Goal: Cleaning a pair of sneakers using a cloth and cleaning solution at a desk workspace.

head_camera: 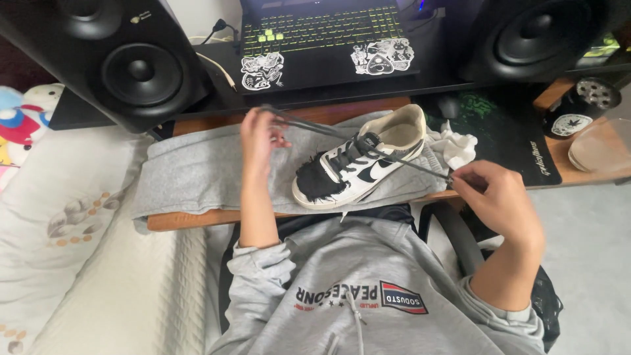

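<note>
A white, black and grey sneaker (360, 167) with a frayed black toe lies on a grey cloth (197, 172) spread over the wooden desk edge (197, 219). My left hand (261, 138) is raised left of the shoe, pinching one end of the dark shoelace (309, 125), pulled taut toward the eyelets. My right hand (496, 197) sits right of the shoe near the desk's front edge, pinching the other lace end (420, 169), also stretched tight. Both lace ends run from the shoe's upper eyelets.
Two large black speakers (125, 62) (532, 36) flank a laptop (325, 46) with a lit keyboard and stickers. A white crumpled cloth (457, 146), a black mouse mat (513, 131), a dark jar (582, 108) and a clear bowl (601, 148) lie right. A bed with pillows (72, 217) is left.
</note>
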